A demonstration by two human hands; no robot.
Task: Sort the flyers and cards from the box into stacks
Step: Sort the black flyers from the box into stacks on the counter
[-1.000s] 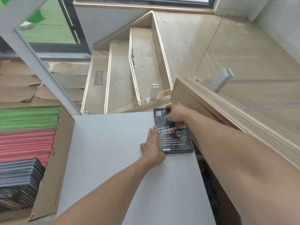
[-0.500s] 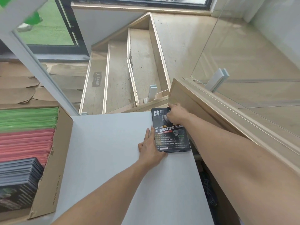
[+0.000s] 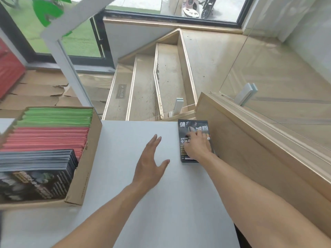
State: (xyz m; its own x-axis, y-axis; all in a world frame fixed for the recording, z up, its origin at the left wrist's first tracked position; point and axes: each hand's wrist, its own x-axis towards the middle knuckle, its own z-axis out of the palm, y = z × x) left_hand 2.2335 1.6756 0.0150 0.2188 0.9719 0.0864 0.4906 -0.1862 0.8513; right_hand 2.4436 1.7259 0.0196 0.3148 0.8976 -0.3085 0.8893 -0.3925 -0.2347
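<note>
One black flyer stack [image 3: 194, 133] at desk [image 3: 125, 176] far-right edge | your right hand [image 3: 198, 147] fingers rest on it | left hand [image 3: 149, 163] fingers spread, empty | box [image 3: 86, 158]: three colour groups, left edge

The left hand [image 3: 149, 165] is off the near left edge of the black flyer stack [image 3: 194, 130] and now hovers open toward the middle of the table [image 3: 125, 203]. The right hand [image 3: 198, 147] has slid from the stack's far end to its middle.

Grey table [image 3: 125, 203] — cardboard box [image 3: 86, 167] left, black flyer stack [image 3: 194, 127] right
</note>
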